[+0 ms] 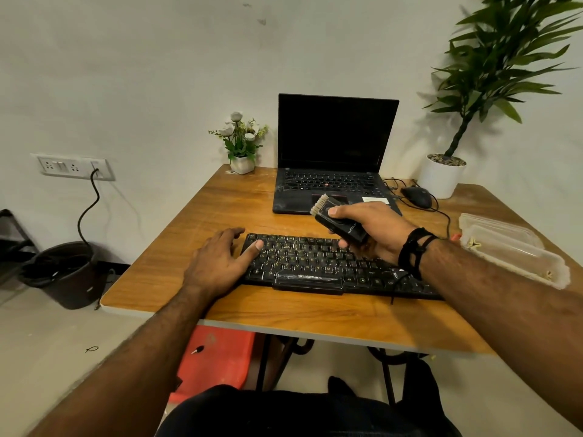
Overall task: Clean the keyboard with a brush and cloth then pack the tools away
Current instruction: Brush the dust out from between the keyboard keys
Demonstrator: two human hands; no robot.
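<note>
The right hand (362,228) grips the brush (339,220) above the keyboard (315,263), bristles pointing up and away. It looks light and stiff, best held by its black body. The left hand (217,263) lies flat, thumb on the keyboard's left end. The keyboard's front edge reads "ZEBRONICS".

I see the keyboard (318,266) at the table (220,203) front edge, laptop (334,159) behind it. Flower pot (242,164) left of laptop, mouse (417,196) and big plant pot (441,178) right. Container (511,250) right of keyboard. Bin (63,272) on the floor, left of table.
</note>
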